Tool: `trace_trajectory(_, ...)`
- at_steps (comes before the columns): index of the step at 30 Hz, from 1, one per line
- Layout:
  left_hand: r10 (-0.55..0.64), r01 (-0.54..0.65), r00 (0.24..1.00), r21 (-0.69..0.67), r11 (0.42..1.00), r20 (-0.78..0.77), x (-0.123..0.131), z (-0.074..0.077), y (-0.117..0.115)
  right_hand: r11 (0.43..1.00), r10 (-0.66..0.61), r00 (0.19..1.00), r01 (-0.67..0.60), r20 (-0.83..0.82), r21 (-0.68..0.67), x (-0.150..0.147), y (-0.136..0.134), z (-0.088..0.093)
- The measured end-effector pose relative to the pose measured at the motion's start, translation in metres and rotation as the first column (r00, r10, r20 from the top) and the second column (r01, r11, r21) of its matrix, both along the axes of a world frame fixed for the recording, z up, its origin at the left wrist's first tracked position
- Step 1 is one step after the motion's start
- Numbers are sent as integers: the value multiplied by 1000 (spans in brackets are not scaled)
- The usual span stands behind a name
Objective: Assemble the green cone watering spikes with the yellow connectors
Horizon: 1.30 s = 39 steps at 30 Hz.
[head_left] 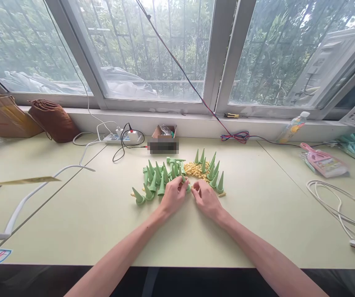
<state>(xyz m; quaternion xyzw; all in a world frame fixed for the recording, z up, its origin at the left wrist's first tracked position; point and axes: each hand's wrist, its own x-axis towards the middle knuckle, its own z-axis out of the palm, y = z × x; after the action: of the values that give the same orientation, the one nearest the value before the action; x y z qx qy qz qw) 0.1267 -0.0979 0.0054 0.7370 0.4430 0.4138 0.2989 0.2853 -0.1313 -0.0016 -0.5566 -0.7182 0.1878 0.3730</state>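
Both my hands rest on a pale green table (87, 214) in front of a cluster of green cones. My left hand (173, 194) is closed round a green cone (184, 180), fingers pinching it. My right hand (205, 199) is curled beside it, fingertips pinched near the left hand's cone; what it holds is too small to make out. Several loose green cones (152, 181) lie and stand to the left, and others stand upright (212, 171) to the right. A heap of small yellow pieces (196, 169) lies between the two groups.
A small cardboard box (164, 131) and a power strip (124, 137) with cables sit at the back by the window sill. White cables (338, 206) lie right, a pink packet (322, 161) and bottle (293, 127) far right, a brown bag (53, 119) left.
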Motion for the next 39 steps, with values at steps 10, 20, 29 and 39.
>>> trace_trajectory(10, -39, 39, 999, -43, 998, 9, 0, 0, -1, 999, -45, 961, 43, -274, -14, 0, 4, -5)
trace_trajectory(20, -50, 53, 998, -87, 995, 38, 2, 1, -2, 998, -63, 932, 50, -357, -47, 1, -1, 7)
trace_trajectory(29, 4, 36, 981, -200, 979, 194, 3, 5, -2, 999, -28, 876, 13, -481, -34, -1, -4, 10)
trace_trajectory(39, -14, 84, 958, -234, 969, 287, 5, 7, -3, 1000, 10, 869, -17, -495, -11, -1, -4, 8)
